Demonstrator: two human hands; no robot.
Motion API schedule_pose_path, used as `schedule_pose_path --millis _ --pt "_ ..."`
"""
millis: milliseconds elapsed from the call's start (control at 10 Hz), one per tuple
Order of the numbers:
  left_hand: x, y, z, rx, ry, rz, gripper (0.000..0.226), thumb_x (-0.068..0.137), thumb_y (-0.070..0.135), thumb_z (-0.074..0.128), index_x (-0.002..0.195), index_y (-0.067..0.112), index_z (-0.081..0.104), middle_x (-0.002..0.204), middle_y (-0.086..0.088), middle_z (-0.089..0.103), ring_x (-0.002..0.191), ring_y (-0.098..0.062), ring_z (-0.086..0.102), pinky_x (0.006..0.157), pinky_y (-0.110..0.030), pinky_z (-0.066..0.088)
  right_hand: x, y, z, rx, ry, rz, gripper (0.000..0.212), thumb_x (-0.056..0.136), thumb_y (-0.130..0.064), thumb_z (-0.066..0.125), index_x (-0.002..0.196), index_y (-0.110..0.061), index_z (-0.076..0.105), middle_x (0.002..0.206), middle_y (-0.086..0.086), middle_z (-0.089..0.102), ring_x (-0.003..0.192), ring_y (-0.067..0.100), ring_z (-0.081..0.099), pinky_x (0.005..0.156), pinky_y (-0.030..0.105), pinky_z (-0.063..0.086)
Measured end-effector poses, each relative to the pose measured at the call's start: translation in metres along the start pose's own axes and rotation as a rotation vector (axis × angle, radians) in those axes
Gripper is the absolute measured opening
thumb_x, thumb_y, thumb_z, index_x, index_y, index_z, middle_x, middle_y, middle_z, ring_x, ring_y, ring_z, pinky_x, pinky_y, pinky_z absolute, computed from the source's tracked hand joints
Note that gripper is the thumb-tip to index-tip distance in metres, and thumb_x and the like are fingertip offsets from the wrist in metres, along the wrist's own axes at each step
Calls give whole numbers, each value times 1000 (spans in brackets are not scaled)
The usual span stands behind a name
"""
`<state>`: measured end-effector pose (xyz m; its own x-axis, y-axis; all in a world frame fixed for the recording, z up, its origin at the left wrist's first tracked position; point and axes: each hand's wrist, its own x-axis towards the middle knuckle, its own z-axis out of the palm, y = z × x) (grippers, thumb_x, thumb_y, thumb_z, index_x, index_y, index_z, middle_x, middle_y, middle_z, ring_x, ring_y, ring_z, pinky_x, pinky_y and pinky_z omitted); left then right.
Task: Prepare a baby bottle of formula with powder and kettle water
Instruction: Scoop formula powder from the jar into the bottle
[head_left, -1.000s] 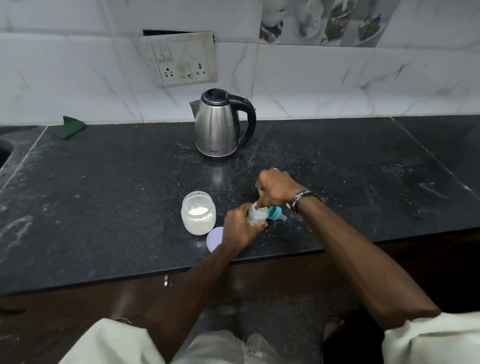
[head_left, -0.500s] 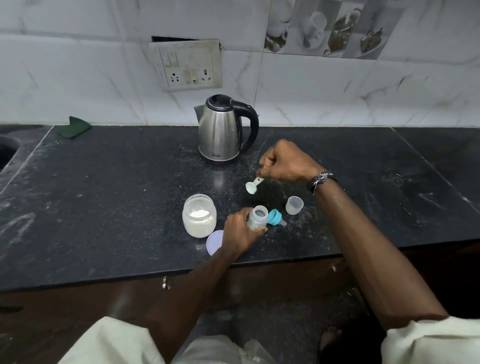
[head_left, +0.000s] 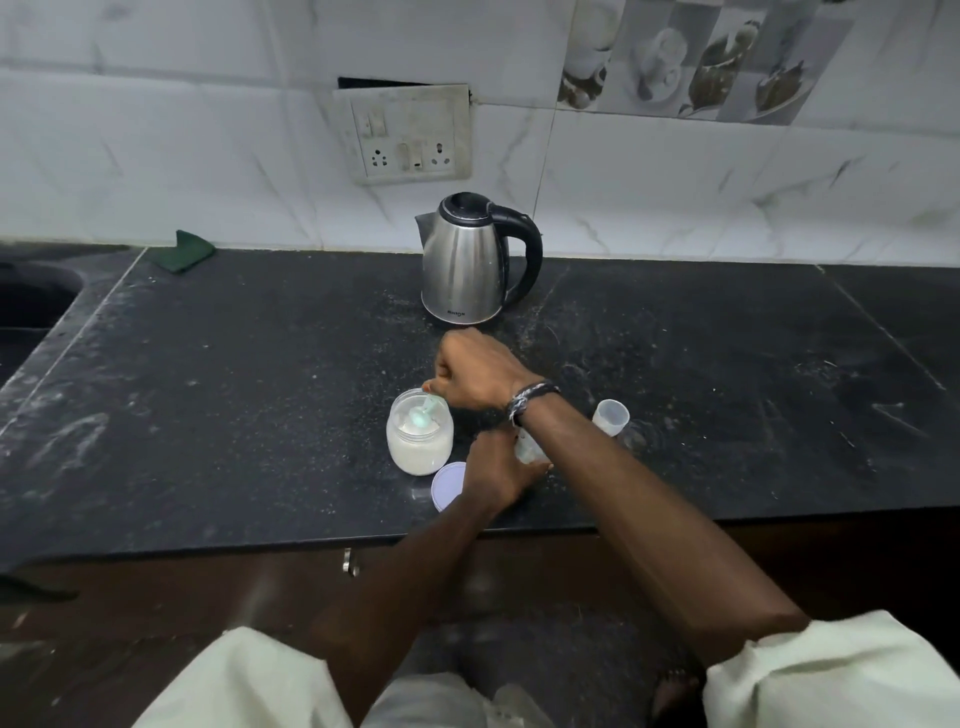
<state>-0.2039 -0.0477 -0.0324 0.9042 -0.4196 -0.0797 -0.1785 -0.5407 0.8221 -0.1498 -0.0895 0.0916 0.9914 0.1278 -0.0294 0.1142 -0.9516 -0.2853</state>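
Observation:
A clear jar of white formula powder (head_left: 420, 441) stands open on the black counter. My right hand (head_left: 478, 371) pinches a small teal scoop (head_left: 422, 415) whose bowl dips into the jar's mouth. My left hand (head_left: 496, 470) grips the small clear baby bottle (head_left: 529, 448), mostly hidden under my right forearm. The jar's pale lid (head_left: 448, 486) lies flat beside my left hand. The bottle's clear cap (head_left: 611, 417) stands to the right. A steel kettle (head_left: 465, 262) with a black handle sits at the back.
A green cloth (head_left: 182, 250) lies at the back left by the wall. A sink opening (head_left: 31, 301) is at the far left. A wall socket panel (head_left: 410, 134) hangs above the kettle. The counter's front edge (head_left: 311, 538) runs just below my hands.
My right hand has carried the teal scoop from above the bottle leftward and down into the powder jar. My left hand stays on the bottle.

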Motion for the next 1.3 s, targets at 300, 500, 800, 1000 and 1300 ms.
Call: schedule_pose_path --millis 300,500,800,1000,1300 --pt "-6 -17 6 -152 -8 -98 41 90 1 61 130 -5 56 131 -20 60 124 -32 57 101 -27 44 5 0 38 -171 -77 -53 18 89 -25 64 88 -8 69 104 16 68 97 36 63 66 33 38" --pt "-1 -19 9 -165 10 -104 42 88 1 63 128 -6 56 127 -22 62 120 -34 59 98 -29 46 2 5 39 -122 -32 -67 15 89 -21 60 83 -13 71 96 12 69 89 34 63 63 32 37" --pt "-4 -3 2 -123 -14 -22 62 70 40 55 116 0 66 115 -20 69 109 -34 64 94 -40 51 3 16 37 235 229 42 16 89 -22 56 89 -21 71 85 -4 74 81 19 67 75 35 55" --pt "1 -4 2 -27 35 39 45 72 35 83 105 10 69 99 -9 75 92 -26 70 76 -37 54 5 33 34 470 341 233 25 87 -27 68 64 -19 66 54 -9 68 51 0 64 67 35 59" --pt "3 -9 4 -18 79 127 54 68 32 87 114 15 67 104 -5 75 94 -22 69 75 -30 49 9 61 31 799 522 431 59 92 -48 60 61 2 60 48 7 64 39 15 59 48 28 50"
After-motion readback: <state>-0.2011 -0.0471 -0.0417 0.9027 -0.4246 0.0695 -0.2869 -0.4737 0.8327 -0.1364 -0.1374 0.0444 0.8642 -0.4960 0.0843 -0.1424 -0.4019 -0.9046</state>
